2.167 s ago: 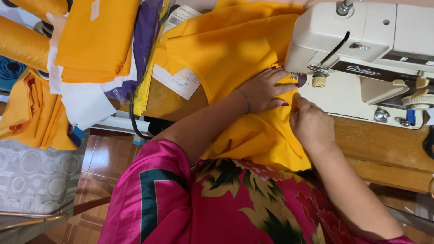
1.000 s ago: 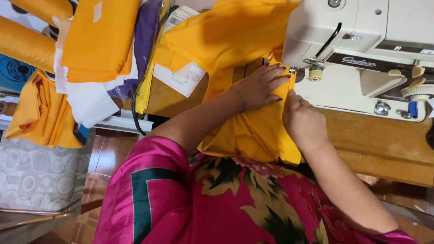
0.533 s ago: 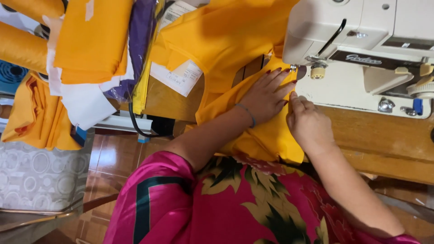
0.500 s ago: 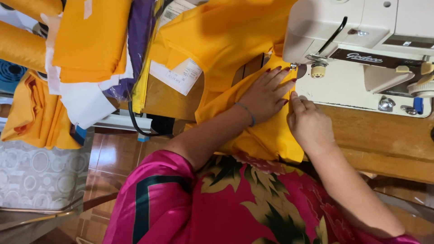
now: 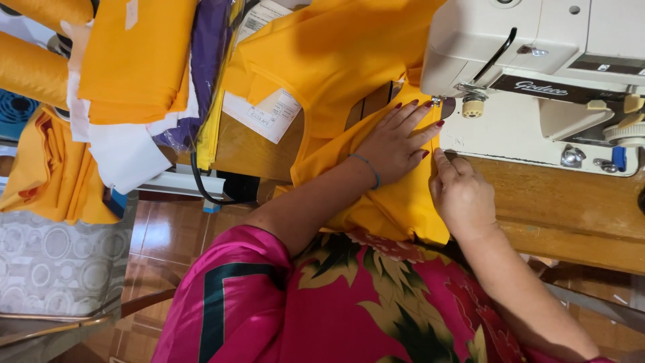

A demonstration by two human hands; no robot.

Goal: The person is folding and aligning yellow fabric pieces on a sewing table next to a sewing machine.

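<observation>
Your orange fabric (image 5: 349, 60) fills the upper centre of the frame and drapes down off the table edge toward your lap; I'd judge it thin, soft and light, with no stiffness of its own, so it will slide and bunch unless you keep it flat under your palms. Hold it close to the seam edge, just short of the needle, rather than out on the loose drape. The white sewing machine (image 5: 537, 74) sits at upper right on a wooden table (image 5: 578, 215), smooth enough to let cloth glide. At upper left more folded orange cloth (image 5: 134, 60) is piled over a purple piece (image 5: 205, 60), with white paper (image 5: 127, 154) below it, and a printed slip (image 5: 262, 114) lies beside the fabric. Brown floor tiles (image 5: 168, 235) show at lower left. Your left hand (image 5: 396, 141) lies spread flat on the fabric, fingers toward the presser foot. Your right hand (image 5: 460, 195) is curled, fingertips pressing the fabric's edge just below the needle; it touches the left
</observation>
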